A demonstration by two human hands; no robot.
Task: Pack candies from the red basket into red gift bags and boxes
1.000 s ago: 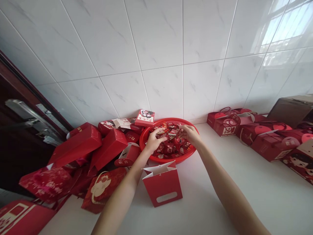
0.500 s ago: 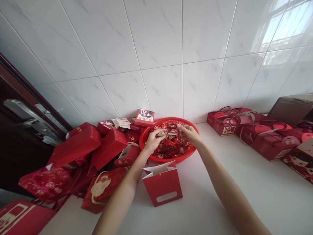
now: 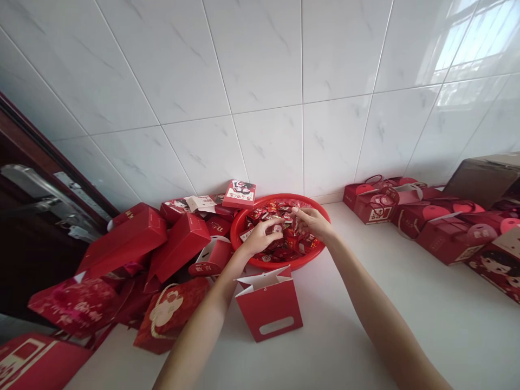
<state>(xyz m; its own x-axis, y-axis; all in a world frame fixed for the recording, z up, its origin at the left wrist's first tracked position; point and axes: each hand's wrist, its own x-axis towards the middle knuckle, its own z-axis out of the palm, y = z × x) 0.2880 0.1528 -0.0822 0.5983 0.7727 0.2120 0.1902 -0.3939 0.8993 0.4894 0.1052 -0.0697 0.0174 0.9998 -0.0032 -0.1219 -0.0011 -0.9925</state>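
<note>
The left hand (image 3: 260, 237) is covering a patch of the small wrapped packets (image 3: 284, 252) in the red basket (image 3: 293, 265), its thumb and fingers curving with a narrow gap; something reddish is showing there, but whether it is being held I cannot tell. The right hand (image 3: 317, 223) is hovering over the basket's other side, thumb and fingertips drawing close around a reddish scrap too small to identify, so its grip is staying uncertain too. Print on most packets is blurring. Both forearms are running off the bottom edge, the left one also hiding the side of a flower-printed box (image 3: 173, 314) with a rope handle.

A red paper bag (image 3: 270, 311) is standing upright on the white bench (image 3: 353, 330) between the forearms, just in front of the basket; its mouth is gaping, yet its bottom is lying out of sight. To the left, tumbled red boxes (image 3: 125, 238) are overlapping and masking one another, reaching toward a dark door (image 3: 24, 233). To the right, more red boxes (image 3: 377, 208) are crowding along the tiled wall (image 3: 268, 70), and the frame is cutting off a brown carton (image 3: 481, 181).
</note>
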